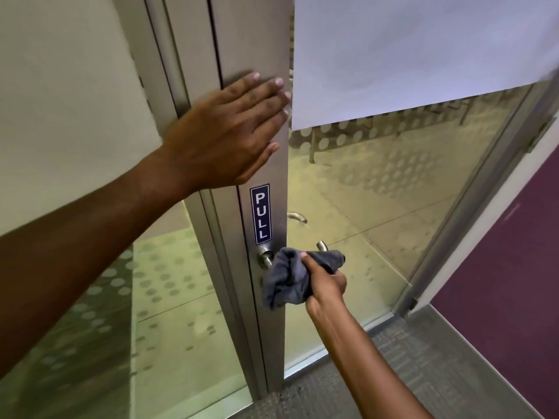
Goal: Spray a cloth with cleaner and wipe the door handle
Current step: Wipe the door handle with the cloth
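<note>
A grey cloth [287, 276] is bunched in my right hand [325, 284], which is closed around it and presses it onto the metal door handle [265, 255]. Only the handle's base and its far tip show; the cloth and my fingers hide the middle. My left hand [230, 134] lies flat with fingers spread on the metal door frame [251, 40], above a blue PULL sign [260, 213]. No spray bottle is in view.
The glass door [378, 192] has a frosted dot pattern and a white sheet [423, 49] covering its upper part. A second handle [298, 217] shows through the glass. A purple wall [514, 282] stands at the right, grey carpet [408, 373] below.
</note>
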A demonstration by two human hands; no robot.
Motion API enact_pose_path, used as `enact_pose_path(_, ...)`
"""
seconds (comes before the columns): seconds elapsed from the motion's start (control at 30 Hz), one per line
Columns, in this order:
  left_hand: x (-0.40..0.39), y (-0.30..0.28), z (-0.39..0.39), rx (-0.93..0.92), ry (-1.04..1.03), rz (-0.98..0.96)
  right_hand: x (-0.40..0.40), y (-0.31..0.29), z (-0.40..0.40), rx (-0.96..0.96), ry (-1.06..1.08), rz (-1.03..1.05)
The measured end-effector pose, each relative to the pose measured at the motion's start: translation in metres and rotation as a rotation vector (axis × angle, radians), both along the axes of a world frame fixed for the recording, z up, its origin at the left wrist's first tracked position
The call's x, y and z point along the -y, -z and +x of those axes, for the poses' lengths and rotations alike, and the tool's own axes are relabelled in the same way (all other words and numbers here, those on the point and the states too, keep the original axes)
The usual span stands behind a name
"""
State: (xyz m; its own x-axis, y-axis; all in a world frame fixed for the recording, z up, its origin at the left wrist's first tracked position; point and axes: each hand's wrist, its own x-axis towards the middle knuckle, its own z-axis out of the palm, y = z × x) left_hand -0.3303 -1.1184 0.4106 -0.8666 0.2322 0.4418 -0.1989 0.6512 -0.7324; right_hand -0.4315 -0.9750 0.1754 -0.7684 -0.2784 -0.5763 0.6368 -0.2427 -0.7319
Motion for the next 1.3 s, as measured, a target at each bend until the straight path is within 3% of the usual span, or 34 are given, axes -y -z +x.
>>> enact_pose_path(0.17, 0.002, 0.001, 0.000, -0.011, 0.012, 0.003, 0.001, 0.009, -0.006, -0.329, 0.070, 0.212)
enact_pose_path(0.3, 0.003, 0.001, -0.001, 0.009, -0.009, 0.009, -0.009, 0.021, -0.002, -0.930, 0.045, 0.458)
enact_pose_path(0.4, 0.004, 0.001, -0.001, 0.019, -0.024, 0.017, -0.013, 0.031, -0.005, -1.277, -0.103, 0.674)
enact_pose_path(0.57, 0.005, 0.002, -0.002, 0.018, -0.021, 0.013, -0.014, 0.019, -0.001, -1.493, -0.268, 0.805)
enact_pose_path(0.67, 0.006, 0.001, -0.002, 0.024, -0.022, 0.008, -0.002, 0.009, 0.029, -1.666, -0.597, 0.843)
enact_pose_path(0.73, 0.006, 0.000, -0.001, 0.017, -0.008, 0.014, 0.006, 0.010, 0.052, -1.797, -0.697, 0.807)
enact_pose_path(0.87, 0.003, 0.000, -0.001, -0.009, 0.013, 0.021, -0.001, 0.000, 0.049, -1.747, -0.880, 0.756)
enact_pose_path(1.1, 0.005, 0.002, -0.001, -0.004, 0.002, 0.020, -0.031, 0.011, -0.023, -1.822, -0.816, 0.893)
enact_pose_path(1.3, 0.007, 0.001, -0.002, -0.001, 0.009, 0.009, -0.012, 0.013, 0.020, -1.778, -0.683, 0.760)
